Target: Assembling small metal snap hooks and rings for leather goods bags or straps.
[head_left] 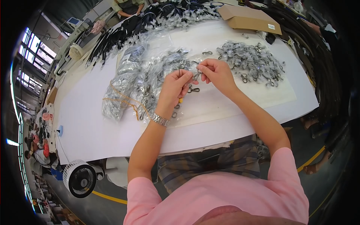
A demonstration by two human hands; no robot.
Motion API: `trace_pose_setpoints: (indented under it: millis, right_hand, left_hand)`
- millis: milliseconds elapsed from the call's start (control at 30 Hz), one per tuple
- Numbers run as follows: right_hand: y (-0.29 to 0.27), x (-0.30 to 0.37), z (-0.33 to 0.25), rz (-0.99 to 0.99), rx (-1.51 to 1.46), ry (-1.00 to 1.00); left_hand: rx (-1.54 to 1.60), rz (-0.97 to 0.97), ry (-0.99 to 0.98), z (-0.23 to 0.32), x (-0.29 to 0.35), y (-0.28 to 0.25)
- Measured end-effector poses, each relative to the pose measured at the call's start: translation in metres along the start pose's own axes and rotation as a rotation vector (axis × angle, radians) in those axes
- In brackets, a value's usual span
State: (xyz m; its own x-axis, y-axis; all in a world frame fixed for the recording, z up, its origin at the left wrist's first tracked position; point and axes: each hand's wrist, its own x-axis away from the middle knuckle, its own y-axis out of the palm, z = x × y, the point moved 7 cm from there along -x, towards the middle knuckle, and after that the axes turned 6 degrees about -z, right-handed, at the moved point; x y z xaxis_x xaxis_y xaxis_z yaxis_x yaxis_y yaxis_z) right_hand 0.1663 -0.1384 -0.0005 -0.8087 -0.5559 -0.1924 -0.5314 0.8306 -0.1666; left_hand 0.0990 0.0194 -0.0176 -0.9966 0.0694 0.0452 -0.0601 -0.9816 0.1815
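Both my hands meet over the middle of the white table point(88, 120). My left hand point(174, 88) is closed, with a thin dark tool with a yellow end point(180, 100) in its grip. My right hand point(216, 74) pinches a small metal snap hook point(198, 75) against the left fingertips; the fingers partly cover it. Just below them lies a loose metal snap hook point(194, 90), and another hook point(207, 53) lies beyond. Right of my hands spreads a pile of snap hooks in clear wrapping point(251, 62). On the left, clear plastic bags point(127, 80) bulge with similar pieces.
Bundled black straps point(150, 17) line the far edge, where a person point(128, 7) sits. A cardboard box point(249, 20) stands far right, beside long dark strips point(318, 56). Orange string point(129, 101) crosses the bags. A fan point(80, 179) stands near the left corner.
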Motion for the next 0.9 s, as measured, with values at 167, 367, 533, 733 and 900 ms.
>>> trace_pose_setpoints:
  millis: [167, 367, 533, 733, 900]
  right_hand:
    - [-0.004, 0.002, -0.014, 0.107, 0.240, -0.244]
    - [-0.012, -0.009, 0.003, 0.022, -0.068, -0.057]
    - [-0.014, -0.012, 0.005, -0.061, -0.143, -0.004]
    - [-0.026, -0.014, 0.002, 0.016, -0.355, -0.031]
    - [0.012, -0.001, 0.016, -0.056, -0.372, 0.082]
  left_hand:
    - [0.178, -0.088, -0.055, -0.009, 0.000, 0.010]
    - [0.163, -0.197, -0.110, -0.009, 0.003, 0.020]
    - [0.138, -0.216, -0.106, -0.010, 0.002, 0.017]
    - [0.159, -0.183, -0.052, -0.004, 0.001, 0.018]
    - [-0.122, 0.028, 0.079, 0.015, 0.006, 0.009]
